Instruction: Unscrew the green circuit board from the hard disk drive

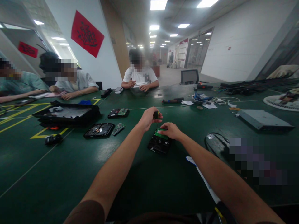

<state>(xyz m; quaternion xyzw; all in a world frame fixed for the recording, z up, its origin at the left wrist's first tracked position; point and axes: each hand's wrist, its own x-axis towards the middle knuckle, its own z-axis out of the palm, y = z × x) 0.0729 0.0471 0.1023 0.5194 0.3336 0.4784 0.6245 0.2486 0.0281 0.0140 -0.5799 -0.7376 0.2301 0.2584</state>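
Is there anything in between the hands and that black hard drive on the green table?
Nothing visible. The right hand rests directly on the black hard drive, and the left hand holds a dark-handled screwdriver above it.

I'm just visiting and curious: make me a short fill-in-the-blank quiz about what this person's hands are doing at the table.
1. The left hand grips the handle of a ____ held upright over the hard drive.
2. The right hand rests on the drive's ____ circuit board.
3. The drive lies on a dark ____ table.
4. To the left sits a second opened drive, beside a loose ____ board.

Missing words: screwdriver; green; green; circuit
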